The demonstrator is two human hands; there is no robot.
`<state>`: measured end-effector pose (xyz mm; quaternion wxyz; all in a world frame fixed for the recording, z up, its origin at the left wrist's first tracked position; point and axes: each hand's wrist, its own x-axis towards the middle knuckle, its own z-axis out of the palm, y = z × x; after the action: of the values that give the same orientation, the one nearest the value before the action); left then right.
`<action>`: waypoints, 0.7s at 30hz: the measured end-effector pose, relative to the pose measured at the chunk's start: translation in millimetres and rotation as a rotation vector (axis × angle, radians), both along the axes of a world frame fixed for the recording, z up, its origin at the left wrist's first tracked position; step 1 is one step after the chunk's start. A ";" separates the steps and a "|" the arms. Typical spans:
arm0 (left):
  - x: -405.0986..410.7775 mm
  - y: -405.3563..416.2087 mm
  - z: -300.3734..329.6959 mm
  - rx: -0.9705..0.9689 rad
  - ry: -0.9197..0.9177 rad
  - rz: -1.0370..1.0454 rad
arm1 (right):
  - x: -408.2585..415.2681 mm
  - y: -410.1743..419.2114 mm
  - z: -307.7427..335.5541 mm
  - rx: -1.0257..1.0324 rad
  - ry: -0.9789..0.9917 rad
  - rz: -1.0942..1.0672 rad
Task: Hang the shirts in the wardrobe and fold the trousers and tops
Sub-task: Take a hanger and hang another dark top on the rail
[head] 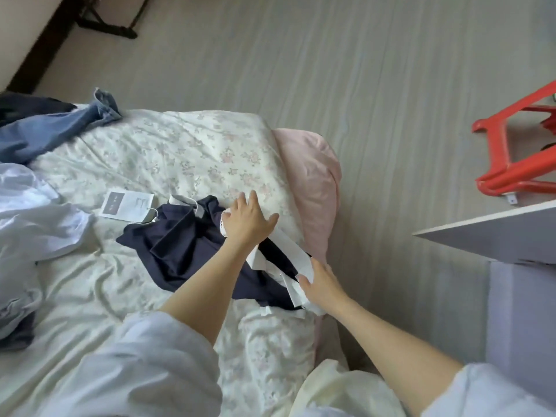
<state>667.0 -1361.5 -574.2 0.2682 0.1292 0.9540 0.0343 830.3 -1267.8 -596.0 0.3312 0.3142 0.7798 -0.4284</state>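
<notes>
Both hands work on the navy top [180, 245] near the right edge of the bed [168, 152]. Our left hand [248, 218] lies flat with spread fingers on its white collar part. Our right hand [320, 281] touches the white trim; its grip we cannot tell. We judge folding begins; next we smooth it flat.

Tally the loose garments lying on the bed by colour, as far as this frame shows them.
Navy with white trim: 1, the top under both hands
Blue denim: 1, the jeans at far left
White or pale: 1, the bundle at the left edge
Dark, partly cut off: 2, one behind the jeans, one below the bundle
Total: 5
</notes>
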 end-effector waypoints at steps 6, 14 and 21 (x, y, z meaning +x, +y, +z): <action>-10.3 -17.0 -26.8 -0.056 -0.060 0.181 | -6.1 -8.4 -17.9 0.112 -0.068 0.057; 13.0 -15.9 36.7 0.378 0.113 0.263 | 7.4 64.9 41.6 0.137 0.263 -0.193; 83.4 87.5 103.4 0.679 0.149 0.026 | 121.8 170.3 137.8 0.315 0.479 -0.358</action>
<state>750.4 -1274.0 -470.8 0.1390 0.2013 0.9067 0.3436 952.2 -1097.6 -458.2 0.0057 0.3839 0.8244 -0.4158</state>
